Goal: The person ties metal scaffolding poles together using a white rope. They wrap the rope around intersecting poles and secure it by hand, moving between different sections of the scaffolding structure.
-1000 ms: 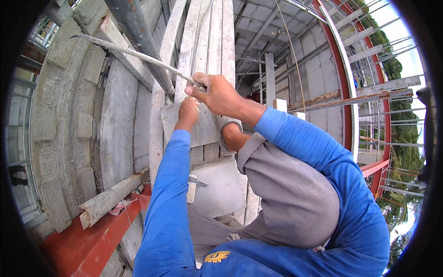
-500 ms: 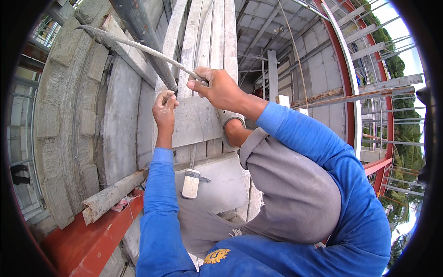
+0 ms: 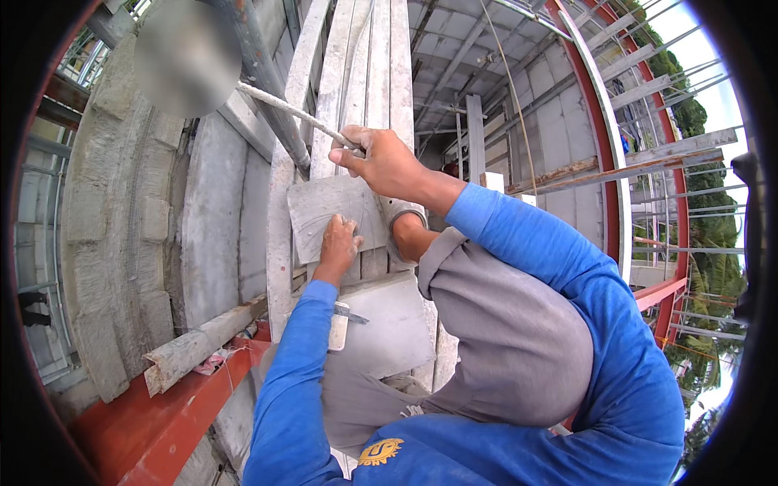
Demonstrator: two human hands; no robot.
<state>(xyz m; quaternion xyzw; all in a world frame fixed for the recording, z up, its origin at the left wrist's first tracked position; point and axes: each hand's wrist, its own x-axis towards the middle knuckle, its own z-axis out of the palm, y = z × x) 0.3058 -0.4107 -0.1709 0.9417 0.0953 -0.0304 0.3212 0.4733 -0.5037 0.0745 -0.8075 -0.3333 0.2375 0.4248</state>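
Observation:
My right hand [image 3: 377, 162] pinches a stiff, whitish, rough-surfaced rope [image 3: 300, 115] between thumb and fingers. The rope slants to the upper left, where a blurred patch hides its far end. My left hand [image 3: 339, 243] rests on a flat grey board [image 3: 312, 209] with its fingers bent and drawn together; whatever lies in them is too small to make out. Thin dark lines, perhaps wire or string, curve over the board beside those fingers. Just below, a pale rounded tool with a dark strip [image 3: 339, 328] is partly covered by my left sleeve.
Long pale planks [image 3: 356, 73] run away beneath the board, beside a metal pole [image 3: 263, 65]. My foot stands at the board's right edge. A red beam [image 3: 174, 409] crosses at lower left. Rough concrete [image 3: 113, 219] rises on the left; red steel framing [image 3: 596, 121] stands at right.
My left hand has come down and right from beside the pole's lower end onto the board. My right hand keeps hold of the rope, nearly in place.

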